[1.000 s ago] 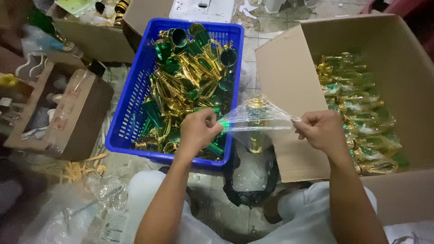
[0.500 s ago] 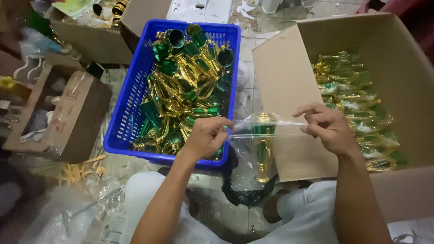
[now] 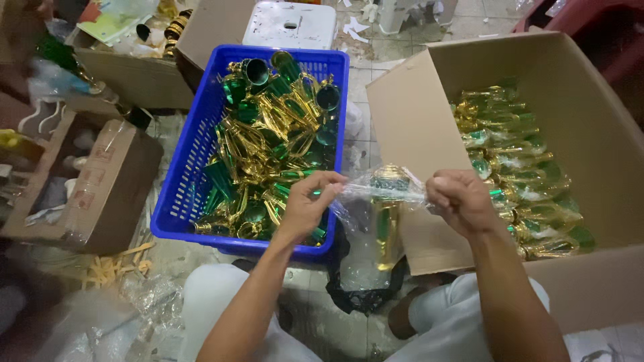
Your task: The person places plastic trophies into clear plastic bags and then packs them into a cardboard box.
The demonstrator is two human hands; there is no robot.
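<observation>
My left hand (image 3: 310,201) and my right hand (image 3: 461,200) each pinch one side of the top of a clear plastic bag (image 3: 365,241). Inside the bag hangs a gold and green trophy piece (image 3: 387,214), upright between my hands. The bag hangs in front of the blue basket (image 3: 194,167) full of loose gold and green trophy pieces (image 3: 275,134). To the right stands a large cardboard box (image 3: 590,134) holding bagged gold and green pieces (image 3: 516,167).
A smaller brown carton (image 3: 100,188) sits at the left, another open carton (image 3: 134,74) behind it. A white plastic stool (image 3: 290,23) is at the back. Loose plastic wrap (image 3: 87,322) lies on the floor by my knee.
The bag with the trophy piece has turned from lying across to hanging straight down. My hands have come a little closer together, still holding its top.
</observation>
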